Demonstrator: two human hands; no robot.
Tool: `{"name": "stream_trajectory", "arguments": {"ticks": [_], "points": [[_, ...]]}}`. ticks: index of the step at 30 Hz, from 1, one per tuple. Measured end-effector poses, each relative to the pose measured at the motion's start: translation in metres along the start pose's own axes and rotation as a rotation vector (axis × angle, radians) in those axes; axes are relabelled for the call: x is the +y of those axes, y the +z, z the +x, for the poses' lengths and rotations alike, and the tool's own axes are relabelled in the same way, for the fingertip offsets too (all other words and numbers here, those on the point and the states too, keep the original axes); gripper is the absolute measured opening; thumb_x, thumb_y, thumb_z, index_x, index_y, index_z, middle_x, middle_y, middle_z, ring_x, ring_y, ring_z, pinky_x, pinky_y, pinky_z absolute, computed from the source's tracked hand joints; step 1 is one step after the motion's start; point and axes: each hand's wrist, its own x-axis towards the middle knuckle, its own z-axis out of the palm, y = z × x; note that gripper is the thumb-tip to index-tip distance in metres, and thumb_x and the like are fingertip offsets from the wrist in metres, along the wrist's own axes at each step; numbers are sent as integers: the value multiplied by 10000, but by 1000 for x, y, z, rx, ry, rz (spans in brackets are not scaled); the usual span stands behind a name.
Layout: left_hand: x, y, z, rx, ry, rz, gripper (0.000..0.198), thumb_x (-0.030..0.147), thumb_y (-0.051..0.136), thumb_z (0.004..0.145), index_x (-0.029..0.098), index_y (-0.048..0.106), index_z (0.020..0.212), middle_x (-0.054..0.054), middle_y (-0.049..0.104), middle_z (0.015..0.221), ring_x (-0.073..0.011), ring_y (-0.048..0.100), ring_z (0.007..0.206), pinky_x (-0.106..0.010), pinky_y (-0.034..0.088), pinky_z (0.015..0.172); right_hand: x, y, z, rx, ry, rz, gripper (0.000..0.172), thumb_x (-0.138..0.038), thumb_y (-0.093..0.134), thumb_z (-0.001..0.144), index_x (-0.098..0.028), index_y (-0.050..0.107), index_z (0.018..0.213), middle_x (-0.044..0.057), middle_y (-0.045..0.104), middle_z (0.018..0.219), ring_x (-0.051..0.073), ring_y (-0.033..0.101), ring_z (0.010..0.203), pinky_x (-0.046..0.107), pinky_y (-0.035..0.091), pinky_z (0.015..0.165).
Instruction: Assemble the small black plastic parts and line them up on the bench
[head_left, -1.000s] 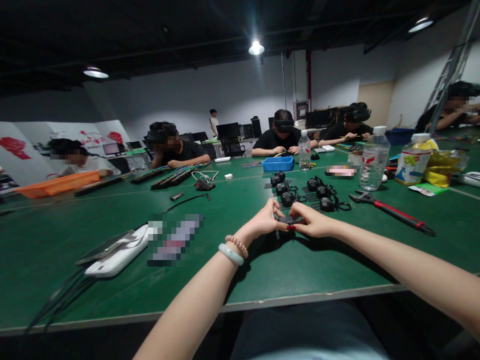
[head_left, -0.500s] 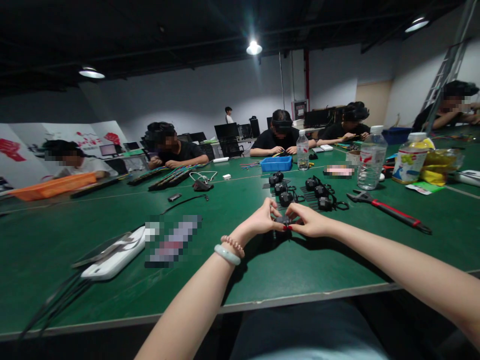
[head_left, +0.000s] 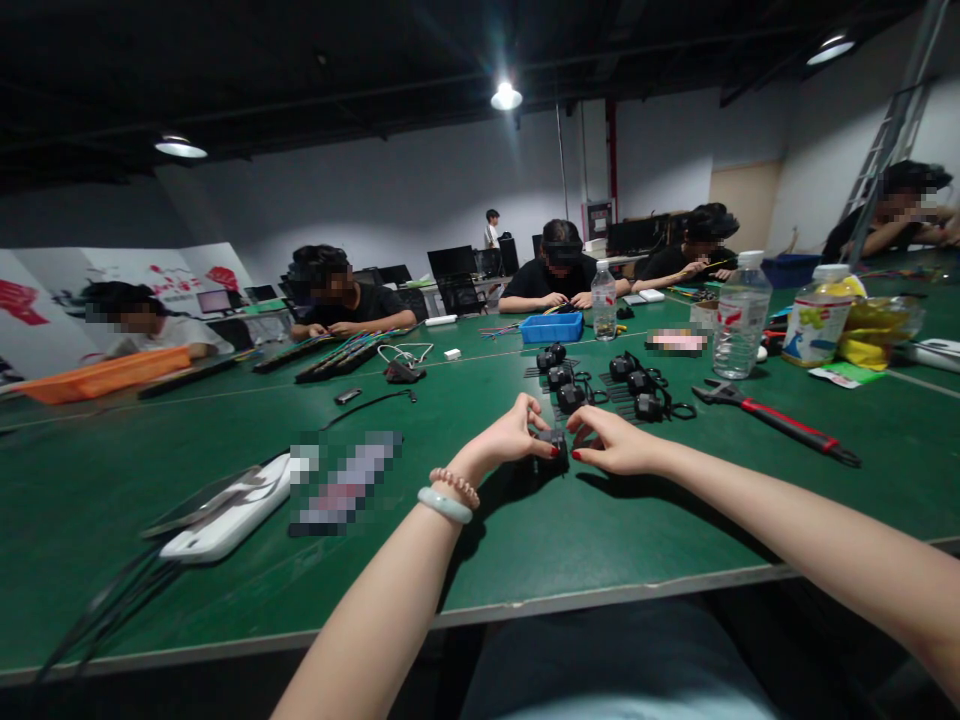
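Note:
A small black part (head_left: 553,447), its exact kind unclear, sits low over the green table between my hands. My left hand (head_left: 519,432) grips it with thumb and fingers. Just to its right, my right hand (head_left: 609,440) is apart from the part, fingers curved and spread, with nothing seen between them. Beyond my hands lie several similar black parts in two groups, a left group (head_left: 561,377) and a right group (head_left: 637,385), with thin dark prongs and black loops.
An adjustable wrench (head_left: 780,420) with red-black handle lies right. Water bottles (head_left: 741,315) and a labelled bottle (head_left: 817,315) stand behind it. A blue tray (head_left: 551,328) is further back. White device (head_left: 232,515) and cables lie left. Several people sit across the table (head_left: 480,550).
My right hand has let go of the black part and moved slightly right. My left hand keeps hold of it and has shifted a little left.

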Motion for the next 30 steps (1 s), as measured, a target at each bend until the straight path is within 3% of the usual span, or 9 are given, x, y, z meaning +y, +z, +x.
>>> {"name": "stream_trajectory", "arguments": {"ticks": [7,18,26,30], "points": [[-9,-8,3,43,-13,-4,508,161,667,545,182,284,878,-45,530,877,-90,525,618,-213,410,539,-1,0,0,5,-7,-11,287,-197,547,667,-156,438,930,57,486,912,118,520,729,268,453,643],[-44,-21,17,143,37,-58,492,246,639,605,183,275,929,-109,527,987,-139,557,750,-288,446,639,0,0,-1,6,-12,-18,290,-206,546,670,-157,438,935,54,485,907,111,519,713,267,453,643],[-44,-20,18,205,30,-33,524,274,569,673,193,216,1052,-141,506,1088,-137,558,813,-295,453,690,-3,-2,-1,-1,3,-12,286,-207,550,667,-158,444,929,56,488,910,118,517,718,276,453,647],[-39,-20,16,328,5,170,617,281,550,689,198,151,1152,-150,474,1141,-164,533,925,-309,417,779,-3,-2,-1,-2,2,-15,284,-204,552,664,-159,447,925,57,492,905,121,516,721,278,451,644]]}}
